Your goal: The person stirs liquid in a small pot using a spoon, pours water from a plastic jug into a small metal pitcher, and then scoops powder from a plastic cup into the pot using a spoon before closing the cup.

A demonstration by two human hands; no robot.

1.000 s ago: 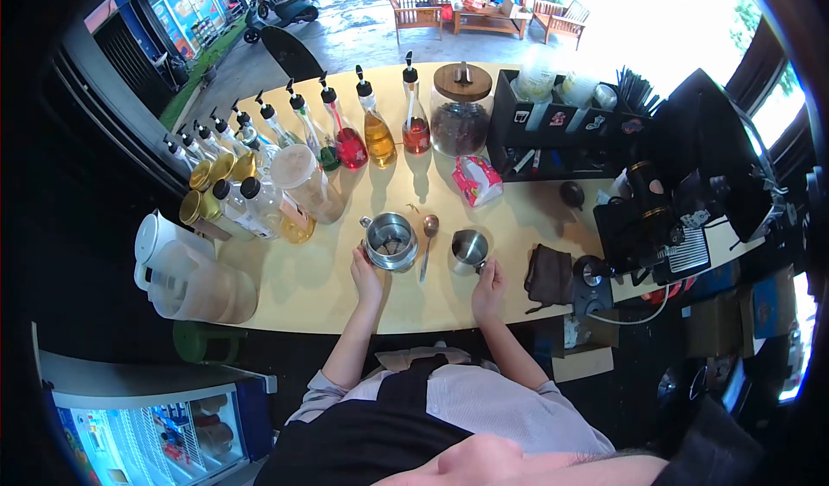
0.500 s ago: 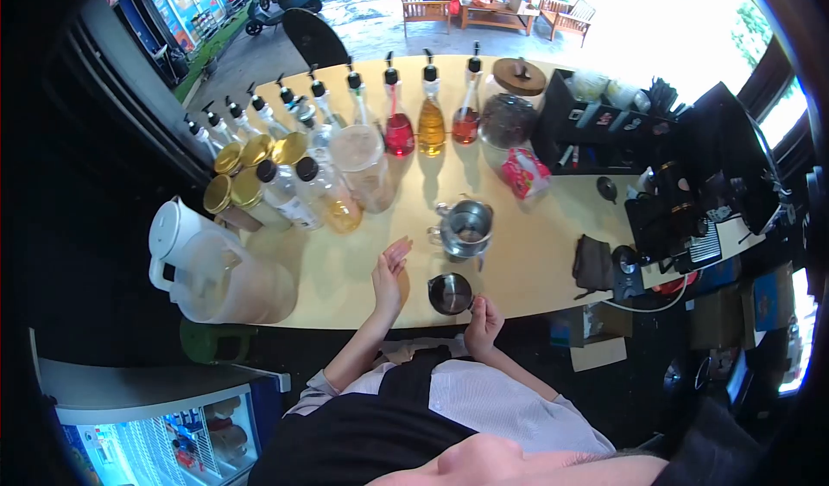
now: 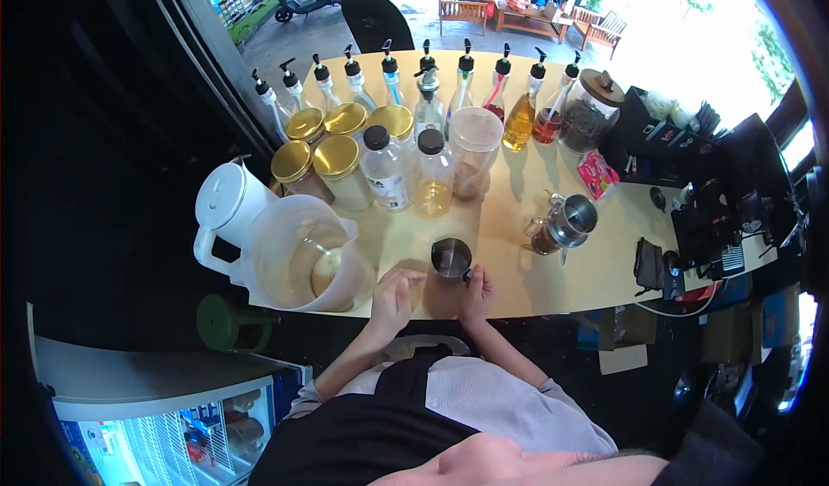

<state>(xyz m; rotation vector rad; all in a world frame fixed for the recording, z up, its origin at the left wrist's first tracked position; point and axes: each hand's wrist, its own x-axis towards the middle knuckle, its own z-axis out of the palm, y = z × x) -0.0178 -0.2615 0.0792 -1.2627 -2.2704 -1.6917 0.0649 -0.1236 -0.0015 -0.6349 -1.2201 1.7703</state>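
right hand (image 3: 477, 296) closed around the handle (image 3: 467, 275) of a small metal pitcher (image 3: 451, 259), a person (image 3: 518, 400) in a dark apron (image 3: 345, 438) holds the left hand (image 3: 395, 300) half-open and free just beside it, near the front edge of a pale, smooth counter (image 3: 518, 287); whether the round, shiny vessel rests on the surface cannot be told. to the left, a large translucent plastic jug (image 3: 289, 261) partly hides a white lidded pitcher (image 3: 226, 205). well to the right, a metal dripper (image 3: 579, 218) sits atop a glass cup (image 3: 543, 241). behind, black-capped clear bottles (image 3: 385, 175) and gold-lidded cylindrical jars (image 3: 343, 179) stand in the way of slender pump bottles (image 3: 520, 123); a wood-lidded glass jar (image 3: 589, 125) stands farther right.
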